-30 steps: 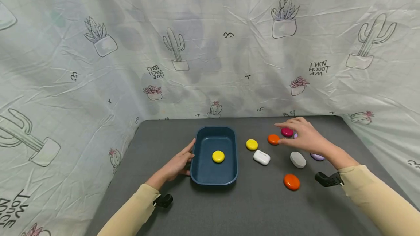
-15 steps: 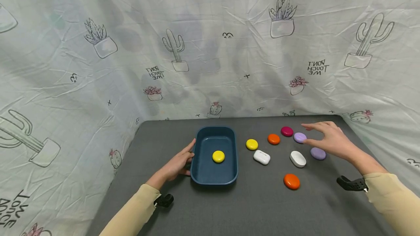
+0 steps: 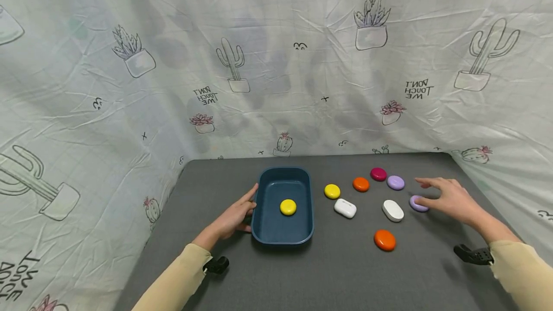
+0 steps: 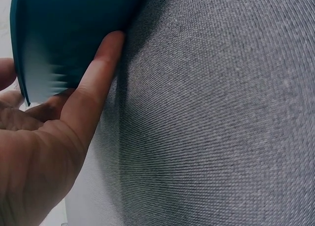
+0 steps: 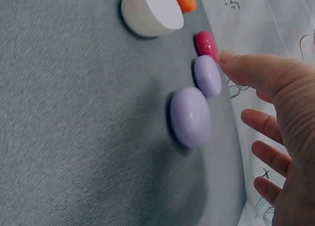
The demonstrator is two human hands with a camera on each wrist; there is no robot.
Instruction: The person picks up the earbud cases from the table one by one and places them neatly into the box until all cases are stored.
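In the head view my right hand (image 3: 455,199) hovers over the near lilac oval piece (image 3: 415,202) at the right of the table, thumb and fingers spread apart with nothing between them. The right wrist view shows this glossy piece (image 5: 191,117) below the thumb, a gap separating them. A second lilac piece (image 3: 395,182) lies farther back, beside a crimson one (image 3: 378,174). My left hand (image 3: 233,218) rests against the left outer wall of a dark blue rectangular box (image 3: 282,241), its fingers extended. Inside the box lies a round yellow piece (image 3: 288,207).
Between box and right hand, the grey table (image 3: 328,272) bears another yellow piece (image 3: 332,191), two orange ones, including the nearer orange piece (image 3: 385,240), a white rounded block (image 3: 345,208) and a flat-topped white oval (image 3: 392,210). A patterned curtain (image 3: 276,61) hangs behind.
My right hand has moved right, from above the farther orange and crimson pieces past the farther lilac piece, then toward me over the near lilac one. My left hand and the box have stayed put.
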